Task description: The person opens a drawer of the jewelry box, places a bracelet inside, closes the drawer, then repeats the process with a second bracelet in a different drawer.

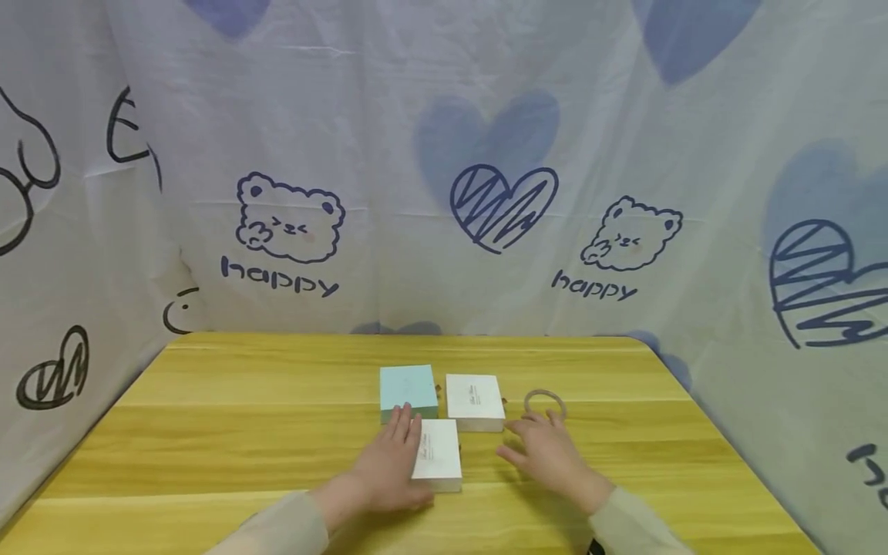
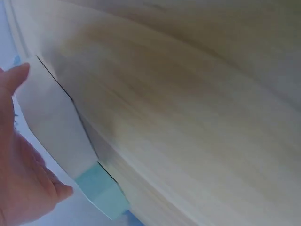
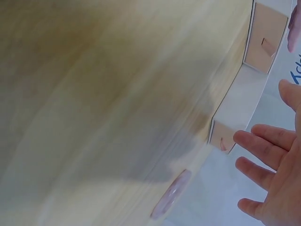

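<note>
Straight fingers of my left hand (image 1: 390, 466) lie along the left side of the nearer white box (image 1: 441, 456), tips reaching toward the teal box (image 1: 408, 384) behind it. In the left wrist view the thumb (image 2: 18, 77) touches the end of that white box. Another white box (image 1: 474, 395) stands to the right of the teal one. My right hand (image 1: 548, 455), fingers spread and holding nothing, hovers in front of a pale pinkish ring (image 1: 544, 392), like a bangle. Its index fingertip overlaps the far white box's corner in the right wrist view.
Small ribbon tabs, such as this one (image 3: 269, 47), stick out from the boxes' right sides. The wood-grain table (image 1: 229, 432) runs back to a white cloth (image 1: 388, 154) printed with hearts and bears, which also hangs at both sides.
</note>
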Motion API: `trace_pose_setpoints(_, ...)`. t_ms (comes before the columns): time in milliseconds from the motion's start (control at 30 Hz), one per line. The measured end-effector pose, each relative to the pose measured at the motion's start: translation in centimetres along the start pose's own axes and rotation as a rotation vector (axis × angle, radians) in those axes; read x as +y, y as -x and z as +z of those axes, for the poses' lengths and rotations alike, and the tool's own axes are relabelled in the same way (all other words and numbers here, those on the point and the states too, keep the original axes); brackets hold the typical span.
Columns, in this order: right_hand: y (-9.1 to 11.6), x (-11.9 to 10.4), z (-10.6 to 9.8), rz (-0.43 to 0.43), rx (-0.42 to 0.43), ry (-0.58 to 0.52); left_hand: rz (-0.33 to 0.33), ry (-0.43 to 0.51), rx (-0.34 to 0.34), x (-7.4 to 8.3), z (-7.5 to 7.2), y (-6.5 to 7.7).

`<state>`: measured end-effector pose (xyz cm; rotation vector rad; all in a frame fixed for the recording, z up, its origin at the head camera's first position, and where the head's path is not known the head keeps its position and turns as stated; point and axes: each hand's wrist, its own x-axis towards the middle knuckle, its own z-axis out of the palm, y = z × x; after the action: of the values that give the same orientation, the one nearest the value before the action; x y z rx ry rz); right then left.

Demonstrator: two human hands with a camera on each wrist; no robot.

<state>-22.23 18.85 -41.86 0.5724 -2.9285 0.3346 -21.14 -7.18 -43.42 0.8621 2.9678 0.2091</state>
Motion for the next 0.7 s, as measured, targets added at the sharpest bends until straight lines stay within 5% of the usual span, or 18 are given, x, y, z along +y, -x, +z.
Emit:
trace_pose_setpoints(267, -0.7, -1.6, 0.5, -0.092, -0.005, -0.005, 0.079, 0.026, -0.017, -1.7, 0.3, 0.7)
trace_pose_setpoints(700, -2.5, -4.4, 1.6, -0.146, -0.038, 0.053, 0.093, -0.013, -0.034, -1.6, 0.2, 0.5)
